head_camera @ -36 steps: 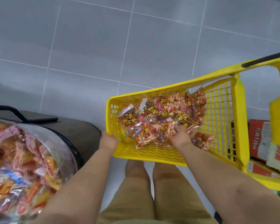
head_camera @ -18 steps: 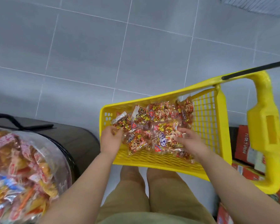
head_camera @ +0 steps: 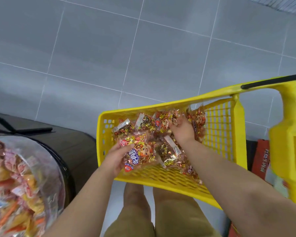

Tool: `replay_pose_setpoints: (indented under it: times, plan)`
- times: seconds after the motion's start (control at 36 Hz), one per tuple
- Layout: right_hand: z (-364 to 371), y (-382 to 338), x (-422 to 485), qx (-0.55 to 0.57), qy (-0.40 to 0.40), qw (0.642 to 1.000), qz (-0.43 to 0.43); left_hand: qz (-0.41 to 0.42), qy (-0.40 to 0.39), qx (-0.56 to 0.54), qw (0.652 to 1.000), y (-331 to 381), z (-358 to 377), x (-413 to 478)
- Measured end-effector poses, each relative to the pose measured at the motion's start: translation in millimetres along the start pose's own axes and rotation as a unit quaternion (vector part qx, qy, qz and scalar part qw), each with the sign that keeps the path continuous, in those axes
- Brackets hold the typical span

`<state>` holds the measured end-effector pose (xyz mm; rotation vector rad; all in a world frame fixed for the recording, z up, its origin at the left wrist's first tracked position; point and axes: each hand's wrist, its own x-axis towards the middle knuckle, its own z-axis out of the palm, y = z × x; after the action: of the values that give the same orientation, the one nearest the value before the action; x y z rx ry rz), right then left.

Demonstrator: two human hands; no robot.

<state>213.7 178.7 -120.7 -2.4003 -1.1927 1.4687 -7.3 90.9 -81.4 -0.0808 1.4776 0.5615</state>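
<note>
Left hand [head_camera: 115, 158]: fingers and thumb curl round one side of a candy packet [head_camera: 140, 153], held over the near-left corner of the yellow basket [head_camera: 161, 106].
Right hand [head_camera: 183, 132]: fingers are dug into the pile of packets [head_camera: 167, 153] at the far side; I cannot tell whether they grip one.
Slip risk: the glossy film, held by one side, may slide free and drop past the near rim onto the tiled floor [head_camera: 143, 57].
Snag risk: raking the pile could drag out neighbouring packets.
</note>
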Motion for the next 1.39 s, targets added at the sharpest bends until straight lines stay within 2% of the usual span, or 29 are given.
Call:
replay_pose_setpoints:
  times: [0.14, 0.19, 0.28, 0.36, 0.47, 0.56, 0.67, 0.78, 0.83, 0.89, 0.94, 1.0, 1.06, 1.08, 1.14, 1.22, 1.28, 1.39]
  plan:
    - [20.5, -10.8, 35.2, -0.045, -0.095, 0.993, 0.062, -0.014, 0.011, -0.048, 0.999, -3.8, -11.1, -0.6]
    - [25.7, -12.2, 41.5, -0.055, -0.104, 0.990, 0.079, -0.013, 0.025, -0.060, 0.998, -5.7, -13.7, -0.1]
    - [21.5, -8.5, 36.7, -0.031, -0.082, 0.993, 0.082, -0.014, 0.053, -0.051, 0.997, -7.8, -13.7, -0.6]
    - [1.9, -2.0, 12.0, 0.042, -0.038, 0.995, 0.087, -0.013, 0.074, -0.043, 0.996, -5.9, -7.4, -3.6]
    - [-37.4, 6.9, -33.2, 0.106, 0.005, 0.993, 0.047, -0.005, 0.068, -0.032, 0.997, 1.7, 7.2, -4.8]
    - [-59.0, 10.3, -65.0, 0.160, -0.063, 0.985, 0.019, -0.001, 0.049, 0.017, 0.999, 7.9, 24.7, -6.6]
    - [-59.1, 9.0, -85.2, 0.149, -0.181, 0.972, -0.004, -0.007, 0.031, 0.031, 0.999, 16.1, 51.4, -13.8]
    - [-48.8, 5.5, -90.9, 0.169, -0.181, 0.969, 0.018, -0.010, -0.008, 0.002, 1.000, 24.3, 67.2, -25.2]
    - [-46.2, 4.6, -91.3, 0.154, -0.186, 0.970, 0.021, 0.003, -0.038, 0.053, 0.998, 25.7, 72.0, -29.5]
    - [-45.6, 3.9, -90.9, 0.128, -0.202, 0.971, 0.013, 0.017, -0.035, 0.094, 0.995, 22.7, 73.1, -24.4]
    - [-47.4, 4.4, -85.9, 0.104, -0.168, 0.980, -0.025, 0.017, -0.017, 0.112, 0.993, 20.7, 74.7, -20.3]
    - [-54.1, 6.7, -73.7, 0.027, -0.020, 0.996, -0.082, 0.012, 0.001, 0.107, 0.994, 19.9, 73.9, -16.9]
    - [-64.0, 7.4, -59.7, -0.077, 0.126, 0.979, -0.137, 0.008, 0.011, 0.097, 0.995, 17.2, 71.5, -13.2]
    - [-68.1, 8.2, -51.9, -0.113, 0.157, 0.969, -0.151, 0.005, 0.013, 0.089, 0.996, 15.2, 70.3, -12.1]
    - [-71.3, 11.0, -37.5, -0.146, 0.150, 0.968, -0.138, -0.002, 0.019, 0.072, 0.997, 11.2, 69.0, -11.0]
    - [-69.5, 15.6, -19.4, -0.108, 0.072, 0.991, -0.036, 0.002, 0.029, 0.070, 0.997, 5.5, 65.8, -10.9]
    - [-69.0, 19.1, -9.7, -0.107, 0.042, 0.993, 0.009, 0.002, 0.031, 0.071, 0.997, 3.3, 63.2, -13.2]
    - [-70.4, 22.2, 0.6, -0.109, 0.040, 0.992, 0.039, 0.008, 0.041, 0.081, 0.996, -3.3, 52.9, -17.2]
